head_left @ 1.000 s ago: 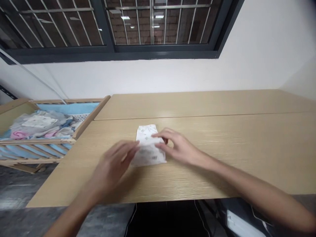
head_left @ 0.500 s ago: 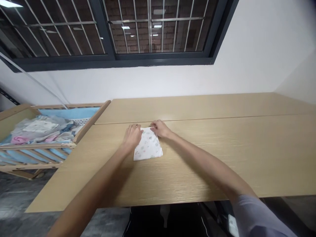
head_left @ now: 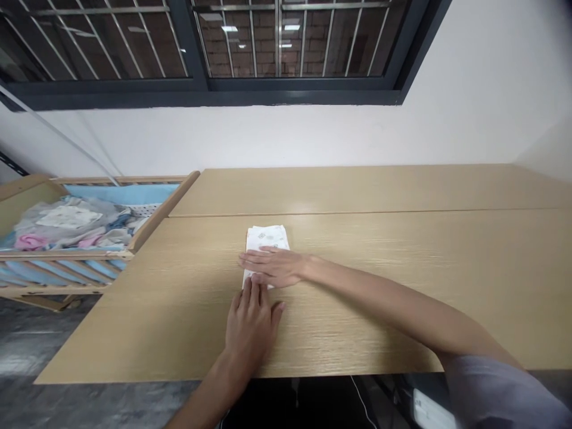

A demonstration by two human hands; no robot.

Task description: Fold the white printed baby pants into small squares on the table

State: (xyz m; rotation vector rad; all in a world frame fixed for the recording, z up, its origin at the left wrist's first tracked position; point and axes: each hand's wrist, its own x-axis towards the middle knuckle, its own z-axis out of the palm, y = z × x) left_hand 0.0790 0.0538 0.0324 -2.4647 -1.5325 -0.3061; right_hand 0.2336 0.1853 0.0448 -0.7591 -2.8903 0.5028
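A folded white cloth with a small printed pattern lies flat on the wooden table. Across its middle rests my right hand, palm down with the fingers stretched to the left, hiding part of the cloth. At the cloth's near edge is my left hand, fingers pointing away from me and thumb apart. Its fingertips touch the near edge and meet the fingers of my right hand. Neither hand grips anything.
To the left of the table stands a wooden crib with blue lining. Clothes and a clear plastic bag lie in it. Behind the table are a white wall and a dark-framed window with bars.
Both hands have let go of the cloth's far edge. My right hand now lies flat across it, and my left hand has come back to its near edge. The cloth looks narrower.
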